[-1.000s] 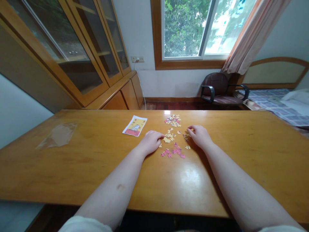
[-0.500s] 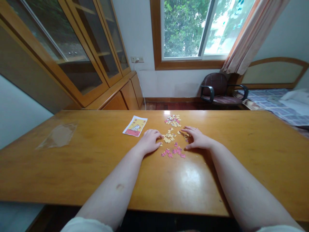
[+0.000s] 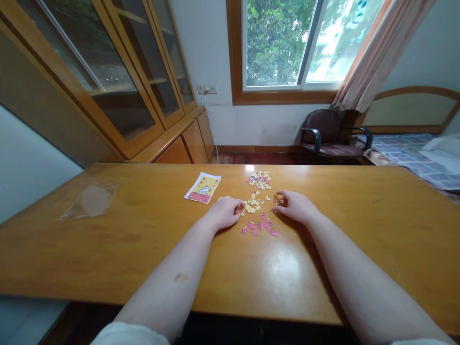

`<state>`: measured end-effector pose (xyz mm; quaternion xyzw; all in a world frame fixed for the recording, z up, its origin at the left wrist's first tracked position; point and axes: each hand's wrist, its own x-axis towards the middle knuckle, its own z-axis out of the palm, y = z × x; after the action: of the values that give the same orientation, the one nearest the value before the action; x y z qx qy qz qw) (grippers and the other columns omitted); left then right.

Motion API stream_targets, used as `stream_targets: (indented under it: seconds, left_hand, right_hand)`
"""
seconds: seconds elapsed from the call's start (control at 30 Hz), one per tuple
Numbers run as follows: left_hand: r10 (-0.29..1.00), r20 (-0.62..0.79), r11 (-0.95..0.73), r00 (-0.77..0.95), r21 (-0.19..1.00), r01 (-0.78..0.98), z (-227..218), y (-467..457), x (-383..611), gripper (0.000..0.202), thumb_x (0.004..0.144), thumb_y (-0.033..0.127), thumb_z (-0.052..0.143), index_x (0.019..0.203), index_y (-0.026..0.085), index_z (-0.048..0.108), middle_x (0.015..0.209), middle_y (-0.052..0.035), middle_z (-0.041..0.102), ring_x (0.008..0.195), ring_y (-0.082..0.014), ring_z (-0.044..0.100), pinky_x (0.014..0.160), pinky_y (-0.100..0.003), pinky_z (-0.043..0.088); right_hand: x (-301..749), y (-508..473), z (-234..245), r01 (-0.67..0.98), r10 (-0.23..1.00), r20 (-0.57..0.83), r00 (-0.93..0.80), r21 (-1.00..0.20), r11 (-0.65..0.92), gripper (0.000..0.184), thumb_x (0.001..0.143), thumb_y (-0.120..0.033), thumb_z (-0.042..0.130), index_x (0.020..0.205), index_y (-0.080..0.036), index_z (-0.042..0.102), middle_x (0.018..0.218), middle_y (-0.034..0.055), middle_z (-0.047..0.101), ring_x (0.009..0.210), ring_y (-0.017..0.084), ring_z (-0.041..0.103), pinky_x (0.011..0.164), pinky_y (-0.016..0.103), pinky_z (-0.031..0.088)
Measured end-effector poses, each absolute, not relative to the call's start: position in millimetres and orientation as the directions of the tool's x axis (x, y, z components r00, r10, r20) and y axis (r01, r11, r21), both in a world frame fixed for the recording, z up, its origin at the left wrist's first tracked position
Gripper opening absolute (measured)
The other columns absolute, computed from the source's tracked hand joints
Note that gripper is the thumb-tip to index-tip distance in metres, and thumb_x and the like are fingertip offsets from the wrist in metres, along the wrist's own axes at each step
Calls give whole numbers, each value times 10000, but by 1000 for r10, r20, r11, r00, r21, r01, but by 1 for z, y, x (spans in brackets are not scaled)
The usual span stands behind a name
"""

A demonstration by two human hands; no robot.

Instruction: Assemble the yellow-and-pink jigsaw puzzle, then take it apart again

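My left hand [image 3: 227, 212] rests on the table at the left edge of a loose group of yellow jigsaw pieces [image 3: 252, 206]. Its fingers are curled in towards the thumb, and whatever lies between them is too small to make out. Across from it, my right hand [image 3: 295, 206] curves around a few small yellowish jigsaw pieces [image 3: 278, 201], thumb and forefinger apart. Pink jigsaw pieces [image 3: 266, 224] lie scattered nearer to me. Behind the yellow group sits a mixed heap of jigsaw pieces [image 3: 259, 180].
A picture card [image 3: 203, 188] with a white animal on yellow and pink lies left of the pieces. Farther left is a clear plastic bag [image 3: 91, 201]. The wooden table [image 3: 151, 239] ends before a glass-doored cabinet [image 3: 143, 86] and an office chair [image 3: 323, 132].
My left fingers have curled inward beside the yellow pieces. The right hand's fingers have drawn closer together around the small pieces. The whole view has shifted slightly.
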<state>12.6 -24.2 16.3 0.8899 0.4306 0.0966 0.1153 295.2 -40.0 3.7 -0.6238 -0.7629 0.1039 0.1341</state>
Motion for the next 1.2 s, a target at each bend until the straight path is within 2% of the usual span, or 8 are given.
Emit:
stream_targets:
  seconds: [0.1,0.33,0.43,0.53,0.77,0.9,1.0,1.2]
  left_hand:
    - [791,75,-601,607,278,749,14,-24,19,180,816,205,570,942,235,696,814,-15,707,808,-199,608,772,-308,452]
    - [774,127,-622,621,336,707,10,-23,26,196,847,202,541,966,214,696,936,-30,726,867,-198,613,806,-320,456]
    - [710,149,-691,688,337,640,11,-24,23,199,834,166,530,913,216,706,893,-22,717,851,-186,611,813,-312,453]
    - [620,140,-765,772,327,555,11,-25,21,228,828,149,523,894,238,723,897,-7,712,889,-185,608,863,-323,441]
    - [643,128,-750,755,303,587,9,-28,25,351,830,145,501,1100,245,700,1094,-33,690,1023,-222,581,945,-387,423]
    - [655,126,-738,745,318,595,11,-29,25,365,829,141,489,1113,247,693,1125,-30,684,1042,-222,572,960,-391,417]
    - [625,116,-757,772,329,564,12,-31,26,367,817,148,506,1118,249,690,1141,-25,682,1064,-222,566,972,-387,411]
    - [648,126,-742,751,324,587,10,-30,27,353,833,158,500,1115,253,689,1147,-29,682,1078,-224,568,989,-403,407]
  right_hand:
    - [293,-40,2,907,971,25,-238,-352,232,399,794,-494,658,1057,-194,670,956,88,681,866,233,635,785,330,479]
    - [281,-38,-4,844,950,126,-286,-437,311,285,868,-379,591,1039,-169,678,934,84,656,844,191,610,775,282,459]
    - [284,-39,1,876,965,129,-229,-406,262,219,857,-354,573,898,-171,685,833,68,660,771,191,591,696,283,440]
    - [290,-40,2,869,968,34,-250,-434,240,147,814,-270,566,759,-187,675,720,33,650,670,170,567,617,268,410]
    - [286,-39,-4,761,934,107,-340,-553,341,236,782,-189,560,954,-173,721,843,55,670,737,163,586,703,267,458]
    - [284,-42,-1,719,913,106,-393,-584,377,193,812,-254,565,867,-176,734,775,43,660,698,164,582,678,280,460]
    - [282,-43,0,659,879,107,-465,-621,424,208,828,-258,558,869,-181,747,836,54,681,772,177,619,749,296,478]
    - [279,-41,-3,708,883,189,-430,-536,460,247,860,-292,557,1005,-192,731,960,90,688,874,210,639,846,349,491]
